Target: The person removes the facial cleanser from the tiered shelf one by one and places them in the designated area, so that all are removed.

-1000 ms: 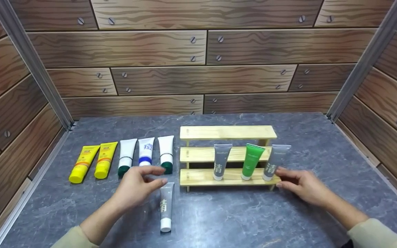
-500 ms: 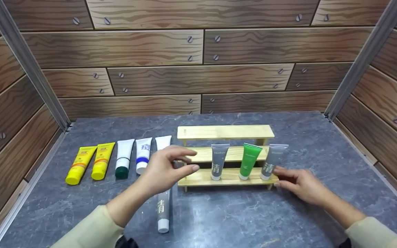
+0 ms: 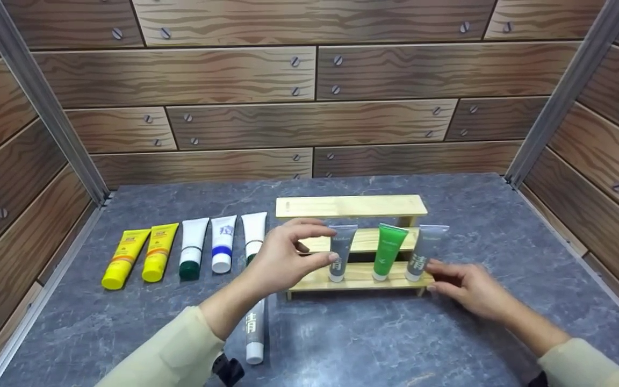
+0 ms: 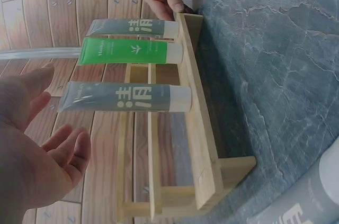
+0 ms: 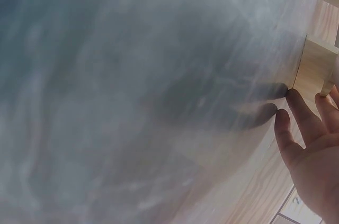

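Observation:
A three-step wooden rack (image 3: pixel 352 206) stands on the table. Along its lowest step a grey squeeze tube (image 3: pixel 343 246), a green tube (image 3: pixel 390 250) and a second grey tube (image 3: pixel 426 252) stand on their caps. My left hand (image 3: pixel 287 258) reaches over the left end of the rack, thumb and fingers spread around the left grey tube's upper part. In the left wrist view a gap shows between those fingers and the grey tube (image 4: pixel 127 97). My right hand (image 3: pixel 473 290) holds the right end of the lowest step between thumb and fingers.
Another grey tube (image 3: pixel 254 333) lies on the table under my left forearm. Left of the rack lie two yellow tubes (image 3: pixel 126 258), a white tube with green cap (image 3: pixel 194 247), a white-and-blue tube (image 3: pixel 224 242) and another white tube (image 3: pixel 254 226). Wood-patterned walls enclose the table.
My left hand has moved right, from above the lying grey tube to the left grey tube on the rack. My right hand stays at the rack's right end.

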A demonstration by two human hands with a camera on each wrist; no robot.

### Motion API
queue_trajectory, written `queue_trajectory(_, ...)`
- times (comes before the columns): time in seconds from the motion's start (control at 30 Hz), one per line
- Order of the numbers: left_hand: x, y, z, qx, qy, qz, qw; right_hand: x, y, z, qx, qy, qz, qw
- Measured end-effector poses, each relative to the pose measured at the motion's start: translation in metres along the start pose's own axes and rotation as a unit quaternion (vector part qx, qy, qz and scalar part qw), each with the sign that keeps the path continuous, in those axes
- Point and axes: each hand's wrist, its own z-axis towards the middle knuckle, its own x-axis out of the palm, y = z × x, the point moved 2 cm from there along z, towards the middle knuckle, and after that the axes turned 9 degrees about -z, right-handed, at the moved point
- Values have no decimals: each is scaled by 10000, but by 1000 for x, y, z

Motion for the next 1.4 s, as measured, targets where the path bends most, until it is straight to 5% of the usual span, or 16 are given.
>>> queue_trajectory(0.57,20,17,6,-482,322,-285,9979,-1,-1,1,-25,20,48,10000)
queue_trajectory(1.4,32,37,8,-433,355,-357,9978,1,-1,-1,-23,-93,77,9999)
